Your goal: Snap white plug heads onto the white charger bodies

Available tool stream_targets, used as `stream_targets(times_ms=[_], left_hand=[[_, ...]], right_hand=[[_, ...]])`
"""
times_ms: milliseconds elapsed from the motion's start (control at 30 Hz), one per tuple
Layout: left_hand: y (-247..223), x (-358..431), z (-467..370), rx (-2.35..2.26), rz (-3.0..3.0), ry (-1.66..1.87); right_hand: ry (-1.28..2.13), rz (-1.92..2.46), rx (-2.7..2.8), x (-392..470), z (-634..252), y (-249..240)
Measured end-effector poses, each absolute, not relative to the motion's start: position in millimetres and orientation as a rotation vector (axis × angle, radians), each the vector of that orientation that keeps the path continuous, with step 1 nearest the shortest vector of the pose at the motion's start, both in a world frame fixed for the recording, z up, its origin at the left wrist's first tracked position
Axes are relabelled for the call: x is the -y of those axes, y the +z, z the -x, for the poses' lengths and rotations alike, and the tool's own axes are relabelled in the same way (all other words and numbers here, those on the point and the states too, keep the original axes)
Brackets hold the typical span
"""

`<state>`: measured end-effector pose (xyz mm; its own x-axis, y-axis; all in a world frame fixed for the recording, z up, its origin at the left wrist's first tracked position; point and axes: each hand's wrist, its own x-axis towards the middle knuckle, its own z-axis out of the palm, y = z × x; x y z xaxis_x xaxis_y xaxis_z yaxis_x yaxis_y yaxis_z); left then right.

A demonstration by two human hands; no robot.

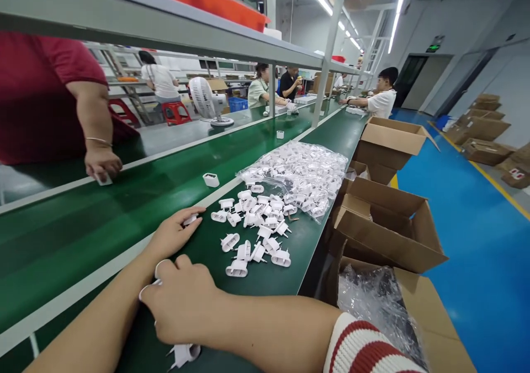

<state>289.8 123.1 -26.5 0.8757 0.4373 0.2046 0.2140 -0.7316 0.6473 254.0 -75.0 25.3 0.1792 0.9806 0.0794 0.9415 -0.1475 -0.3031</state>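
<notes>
Beside the left hand (174,234), holding a white piece (190,219), loose plugs (251,219) could scatter if the right hand (188,298), its hold hidden, bumps them.

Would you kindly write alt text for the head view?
A person's left hand holds a white piece at a green workbench, the right hand close by. Beyond are white plug pieces and a clear bag of more, with a co-worker across the belt.

White plugs (281,258): smooth, hard plastic
Bag (298,166): clear, wrinkled, glossy plastic film
Worktop (269,279): smooth, faintly shiny
Carton (393,136): matt cardboard
Sleeve (366,345): ribbed knit cloth
Floor (476,196): smooth, glossy
</notes>
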Motion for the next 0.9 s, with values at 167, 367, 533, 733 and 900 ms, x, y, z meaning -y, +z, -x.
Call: stream_targets(times_ms=[167,367,533,733,900], left_hand=[[-23.5,-120.9,-278.2,-0.622,-2.325,0.509],[-22.0,-118.5,-277.8,-0.628,-2.354,0.55],[-16.3,-115.3,-275.1,-0.557,-2.439,0.473],[-7.8,-110.0,-272.1,-0.585,-2.538,0.332],[-6.7,-109.0,-270.1,-0.606,-2.591,0.254]], right_hand=[[0.236,2.198,1.818,74.7,-254.6,24.2],[0.234,2.229,1.73,73.7,-254.8,23.3],[0.203,2.231,1.75,76.7,-254.7,26.0],[0.223,2.291,1.807,79.9,-254.9,32.3],[0.206,2.268,1.809,81.1,-255.5,33.0]])
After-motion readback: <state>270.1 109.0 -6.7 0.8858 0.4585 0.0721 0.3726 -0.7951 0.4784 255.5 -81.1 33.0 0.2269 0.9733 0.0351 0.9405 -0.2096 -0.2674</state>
